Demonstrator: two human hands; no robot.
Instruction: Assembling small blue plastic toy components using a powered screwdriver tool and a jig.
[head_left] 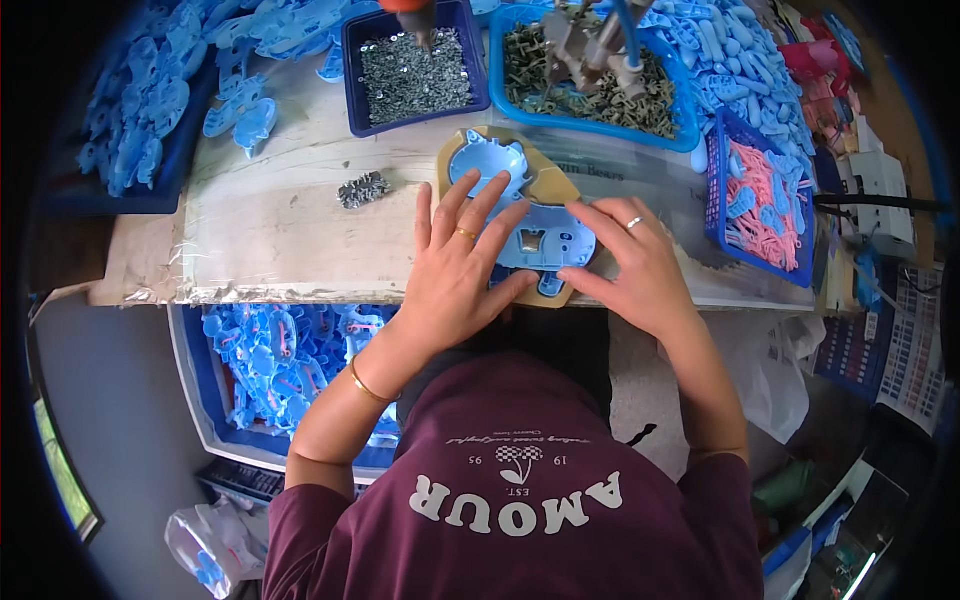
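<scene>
A hollow blue plastic shell shaped like a toy figure lies in a tan fixture at the table's front edge. A small square metal piece sits inside it. My left hand rests over the shell's left side, fingers spread and thumb near the lower edge. At the shell's right end, my right hand holds it between thumb and forefinger. A small blue part shows in the fixture by the thumbs. My left fingers cover some of the shell.
Behind stand a navy tray of small metal pieces and a blue tray of metal parts, under a tool tip and a metal mechanism. A basket with pink parts stands right. Blue shells fill a bin below left.
</scene>
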